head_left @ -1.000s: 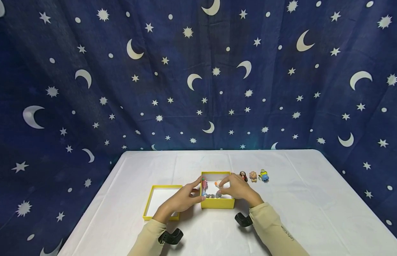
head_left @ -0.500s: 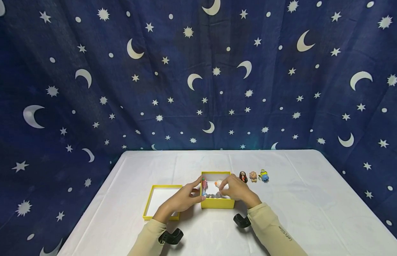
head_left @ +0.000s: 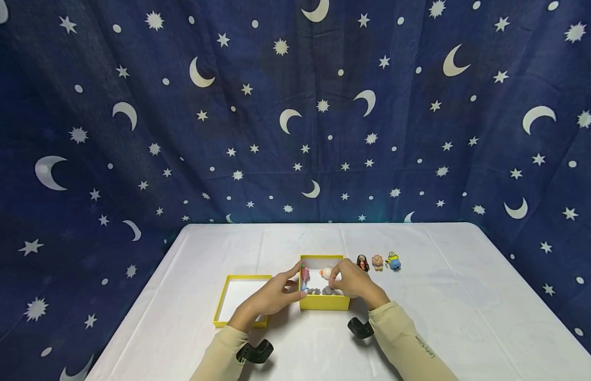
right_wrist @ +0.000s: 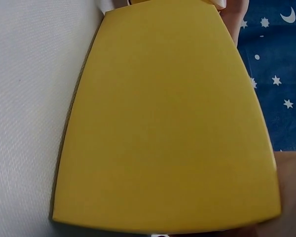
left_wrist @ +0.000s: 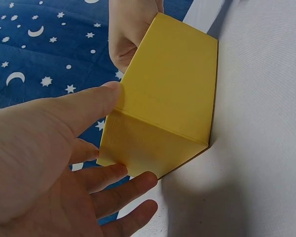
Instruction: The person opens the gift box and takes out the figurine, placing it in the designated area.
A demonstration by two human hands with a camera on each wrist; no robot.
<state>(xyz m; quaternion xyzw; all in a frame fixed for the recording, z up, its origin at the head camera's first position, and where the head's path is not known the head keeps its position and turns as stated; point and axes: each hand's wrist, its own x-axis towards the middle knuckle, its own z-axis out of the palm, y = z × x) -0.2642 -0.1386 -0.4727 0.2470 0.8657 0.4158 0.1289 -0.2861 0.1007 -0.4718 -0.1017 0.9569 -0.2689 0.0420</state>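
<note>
A yellow box (head_left: 324, 302) with a white inside stands on the table. My left hand (head_left: 275, 293) steadies its left side, thumb at the near corner and index finger at the far one; in the left wrist view the fingers lie fairly straight along that wall. My right hand (head_left: 356, 279) reaches in over the right wall, thumb and index finger pinching a small grey toy figure (head_left: 327, 291) by the front wall. Beside it lies another grey piece (head_left: 314, 291). A white toy with an orange tip (head_left: 325, 273) and a pink-red toy with a green top (head_left: 305, 273) also lie inside.
The yellow-rimmed lid (head_left: 221, 299) lies inside up, left of the box and partly behind my left hand. Right of the box stand a dark-haired doll figure (head_left: 362, 263), a pinkish-tan figure (head_left: 377, 262) and a yellow-and-blue minion figure (head_left: 393, 261). A starry curtain (head_left: 295, 132) hangs behind the table.
My right thumb and index finger have drawn together at the grey figure, which has shifted slightly right, widening the gap to the other grey piece. My left hand has stayed in place.
</note>
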